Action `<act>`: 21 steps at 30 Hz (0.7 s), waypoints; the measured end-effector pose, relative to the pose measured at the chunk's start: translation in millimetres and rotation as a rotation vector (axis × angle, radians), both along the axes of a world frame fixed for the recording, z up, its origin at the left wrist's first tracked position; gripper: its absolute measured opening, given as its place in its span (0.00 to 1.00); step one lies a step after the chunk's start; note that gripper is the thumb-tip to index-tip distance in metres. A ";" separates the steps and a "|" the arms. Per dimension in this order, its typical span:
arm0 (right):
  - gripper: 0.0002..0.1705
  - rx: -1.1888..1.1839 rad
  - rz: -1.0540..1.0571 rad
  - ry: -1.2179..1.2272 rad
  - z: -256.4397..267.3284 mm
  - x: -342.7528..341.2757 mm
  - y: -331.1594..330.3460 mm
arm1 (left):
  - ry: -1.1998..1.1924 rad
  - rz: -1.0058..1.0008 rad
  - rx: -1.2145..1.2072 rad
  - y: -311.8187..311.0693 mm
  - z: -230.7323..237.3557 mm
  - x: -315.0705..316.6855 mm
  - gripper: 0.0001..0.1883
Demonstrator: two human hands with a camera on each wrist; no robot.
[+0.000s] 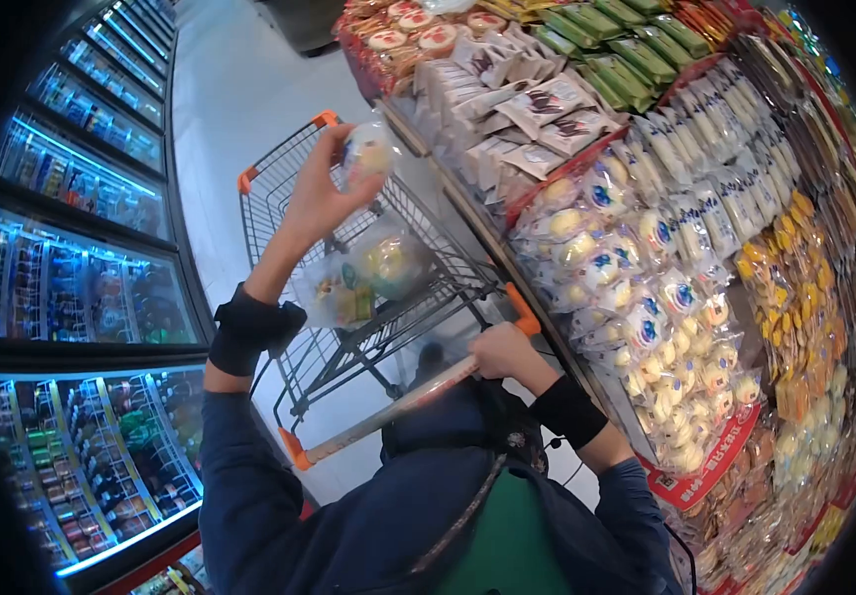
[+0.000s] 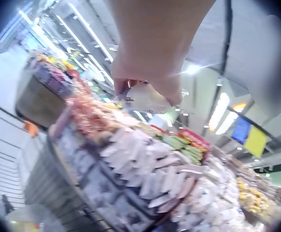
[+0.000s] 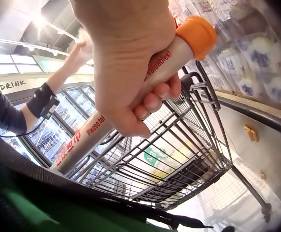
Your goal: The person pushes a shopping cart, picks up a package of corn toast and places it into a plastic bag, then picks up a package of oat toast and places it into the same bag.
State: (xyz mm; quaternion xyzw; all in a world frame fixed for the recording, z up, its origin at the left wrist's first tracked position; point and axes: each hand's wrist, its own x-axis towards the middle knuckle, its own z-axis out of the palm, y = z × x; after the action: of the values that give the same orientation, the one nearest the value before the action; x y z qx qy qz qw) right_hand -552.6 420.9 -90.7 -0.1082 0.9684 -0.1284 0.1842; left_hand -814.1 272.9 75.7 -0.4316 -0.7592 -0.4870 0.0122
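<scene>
Above the cart, the left hand (image 1: 325, 190) grips a clear-wrapped round package (image 1: 368, 157) between thumb and fingers. In the left wrist view that hand (image 2: 147, 72) is seen from behind, with part of the pale package (image 2: 147, 99) below it. The right hand (image 1: 509, 353) is curled round the cart handle (image 1: 388, 412) near its orange end; the right wrist view shows the hand (image 3: 130, 72) wrapped round the handle (image 3: 89, 135) with its printed red text. Clear bags with round yellowish items (image 1: 388, 260) lie in the wire cart (image 1: 274, 188).
Along the right runs a long display of wrapped snacks (image 1: 586, 238), its edge (image 1: 448, 183) close beside the cart. Lit glass-door coolers (image 1: 91, 288) line the left. Pale floor (image 1: 210, 119) lies between. A dark-based stand (image 1: 299, 25) is at the top.
</scene>
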 end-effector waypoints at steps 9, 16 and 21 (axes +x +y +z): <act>0.10 0.017 0.015 -0.009 5.1 -4.4 -4.9 | -0.478 0.070 -0.788 -174.0 -193.0 -102.5 0.33; 0.11 -0.005 0.001 -0.026 3.8 -5.1 -9.2 | -0.335 -0.035 -1.194 -171.6 -310.7 -105.5 0.31; 0.09 -0.058 -0.019 0.033 9.5 -7.0 -12.2 | -0.238 -0.006 -1.333 -165.0 -355.2 -98.0 0.23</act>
State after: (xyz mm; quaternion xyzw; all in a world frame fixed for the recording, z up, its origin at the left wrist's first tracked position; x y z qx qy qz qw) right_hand -559.5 408.7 -81.2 -0.1062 0.9682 -0.1564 0.1639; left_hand -912.1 107.9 -279.5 -0.2924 -0.8923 0.0410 -0.3415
